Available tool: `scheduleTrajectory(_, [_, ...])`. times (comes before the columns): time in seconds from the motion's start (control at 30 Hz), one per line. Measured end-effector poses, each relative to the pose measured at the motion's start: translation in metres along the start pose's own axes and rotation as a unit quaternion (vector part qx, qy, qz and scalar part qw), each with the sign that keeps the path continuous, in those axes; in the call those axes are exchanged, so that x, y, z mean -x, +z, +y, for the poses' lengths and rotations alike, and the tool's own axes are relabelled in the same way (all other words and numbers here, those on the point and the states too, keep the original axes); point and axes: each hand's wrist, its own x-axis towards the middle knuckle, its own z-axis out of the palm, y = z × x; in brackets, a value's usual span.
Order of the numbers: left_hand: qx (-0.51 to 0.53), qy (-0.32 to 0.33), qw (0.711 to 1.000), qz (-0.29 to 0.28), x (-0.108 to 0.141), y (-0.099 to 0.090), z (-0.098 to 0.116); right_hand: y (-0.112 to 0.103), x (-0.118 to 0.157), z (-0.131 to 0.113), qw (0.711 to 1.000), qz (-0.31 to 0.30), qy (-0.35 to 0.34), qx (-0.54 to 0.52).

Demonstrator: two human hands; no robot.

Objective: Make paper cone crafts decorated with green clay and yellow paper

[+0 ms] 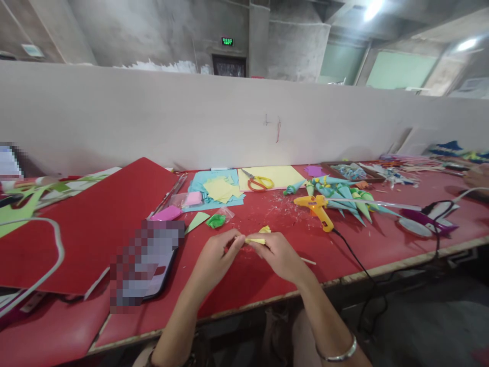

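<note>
Near the table's front edge, my left hand (220,253) and my right hand (278,253) pinch a small piece of pale yellow paper (256,241) between them. The paper looks folded or rolled, and its left end is partly covered by my fingers. Just behind my right fingers a bit of yellow paper (265,230) shows; whether it is joined to the held piece I cannot tell. A thin pale stick (307,261) lies to the right of my right wrist. Beyond my left hand lie a green crumpled piece (216,220) and a light green paper piece (197,222).
A yellow glue gun (315,208) with a black cord lies right, near green and blue paper cones (346,196). Scissors (258,181) rest on a yellow sheet (284,176). Cut yellow papers (222,189) lie behind. A phone (153,265) and red board (95,224) are left.
</note>
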Motion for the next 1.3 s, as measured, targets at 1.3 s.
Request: scheduleTrajectory(1.3, [0.077,-0.114,0.99,0.022,-0.001,0.002,0.001,0.013,-0.005,-0.001,0.96,0.047,-0.076,0.267])
